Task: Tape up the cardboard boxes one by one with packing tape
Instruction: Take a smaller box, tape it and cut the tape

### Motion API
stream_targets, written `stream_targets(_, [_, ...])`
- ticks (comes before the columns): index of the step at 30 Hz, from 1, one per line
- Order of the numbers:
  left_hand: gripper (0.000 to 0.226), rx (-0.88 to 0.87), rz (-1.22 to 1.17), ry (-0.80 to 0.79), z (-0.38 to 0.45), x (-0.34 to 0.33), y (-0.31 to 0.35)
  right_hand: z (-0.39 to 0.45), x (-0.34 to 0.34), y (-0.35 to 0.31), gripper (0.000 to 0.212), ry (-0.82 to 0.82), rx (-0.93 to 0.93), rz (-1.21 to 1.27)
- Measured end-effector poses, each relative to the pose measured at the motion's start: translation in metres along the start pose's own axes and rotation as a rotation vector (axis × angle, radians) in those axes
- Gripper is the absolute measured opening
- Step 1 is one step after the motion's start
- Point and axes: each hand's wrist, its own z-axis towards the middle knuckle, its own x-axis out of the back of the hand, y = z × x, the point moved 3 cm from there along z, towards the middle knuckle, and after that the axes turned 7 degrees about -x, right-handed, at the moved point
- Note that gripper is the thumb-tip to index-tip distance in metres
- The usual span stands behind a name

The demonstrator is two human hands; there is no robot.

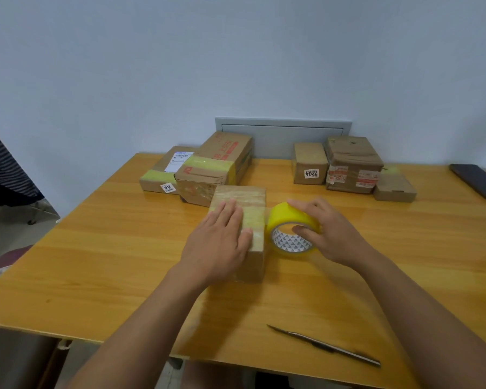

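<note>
Boxes sit in three spots on the counter (96,262), a glossy yellow-orange wood top with a pale edge band, pushed against a plain bluish-white wall (236,51). One small box (246,200) lies at the centre, a band of yellowish tape across its top; the left hand (218,240) lies flat on it, fingers (230,211) straight and close together, pressing down. Just right of that box and touching it stands the tape roll (292,228), yellow with a patterned core, on its edge; the right hand (328,231) grips it, fingers curled over the top and thumb tucked into the core. Behind the central box, at the back left, two taped boxes (216,161) lie side by side, the flatter one bearing a white label reading 1218. At the back right three more boxes (351,164) stand close together, one labelled 7204, one wrapped in red-printed tape, and a low flat one at the end. A grey panel (281,136) is set into the wall behind them. A dark phone (477,181) rests near the counter's far right edge. Near the front edge, right of centre, lies a slim metal knife (326,346), well apart from both hands. At the left margin hangs striped dark cloth (3,169), with pale floor (11,234) below it.
</note>
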Motion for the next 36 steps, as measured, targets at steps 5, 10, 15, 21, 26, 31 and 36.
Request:
stream_targets(5, [0.057, -0.028, 0.013, -0.01, -0.001, -0.002, -0.002, -0.013, -0.004, 0.0, 0.071, 0.073, -0.037, -0.013])
stream_targets(10, [0.053, -0.033, 0.038, -0.035, 0.0, -0.003, -0.001, -0.021, -0.016, 0.001, 0.073, 0.139, -0.111, 0.004])
stream_targets(15, [0.055, 0.055, 0.004, -0.073, -0.001, 0.0, -0.001, -0.025, -0.024, 0.003, 0.076, 0.132, -0.204, 0.031])
stream_targets(21, [0.111, 0.086, 0.072, -0.121, -0.004, -0.001, 0.003, -0.028, -0.026, 0.006, 0.077, 0.12, -0.282, 0.093])
stream_targets(26, [0.1, 0.1, 0.135, -0.02, -0.006, -0.001, 0.006, -0.026, -0.022, 0.004, 0.076, 0.09, -0.264, 0.1])
stream_targets(31, [0.093, 0.157, -0.04, 0.067, -0.006, 0.001, 0.004, -0.018, 0.001, -0.007, 0.075, 0.2, -0.212, 0.165])
stream_targets(36, [0.1, 0.164, -0.558, 0.204, -0.003, -0.007, 0.018, -0.008, 0.031, -0.023, 0.071, 0.335, -0.192, 0.294])
